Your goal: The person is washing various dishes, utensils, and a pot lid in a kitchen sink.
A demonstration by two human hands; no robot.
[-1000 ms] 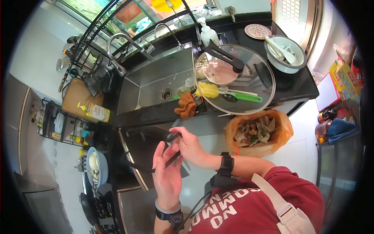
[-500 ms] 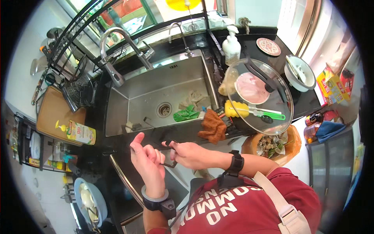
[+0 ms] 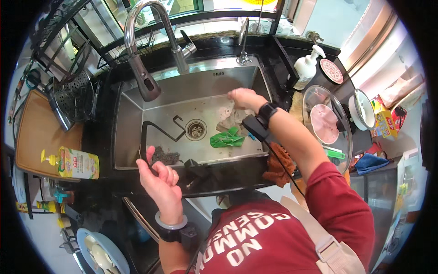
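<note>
My left hand (image 3: 160,182) is at the sink's front left edge, fingers curled around the end of a thin black bent rod (image 3: 160,129). The rod stretches out over the sink toward the drain (image 3: 196,130). A grey, fuzzy clump (image 3: 165,156) lies in the sink corner beside that hand. My right hand (image 3: 246,98) is over the right side of the basin, fingers bent and drawn together; whatever they may hold is hidden. Below it are a crumpled greyish cloth (image 3: 232,121) and a bright green crumpled piece (image 3: 227,137).
A tall faucet (image 3: 143,77) arches over the left of the steel sink (image 3: 159,102). To the right are a brown cloth (image 3: 277,166), a glass lid (image 3: 349,150), a pump bottle (image 3: 306,68) and a bowl (image 3: 363,119). A yellow-labelled bottle (image 3: 82,163) stands left, by a brown board (image 3: 39,132).
My hands have parted. My right hand has swung forward and right over the basin, while my left has the bent rod extended over the sink. The view has shifted closer to the sink.
</note>
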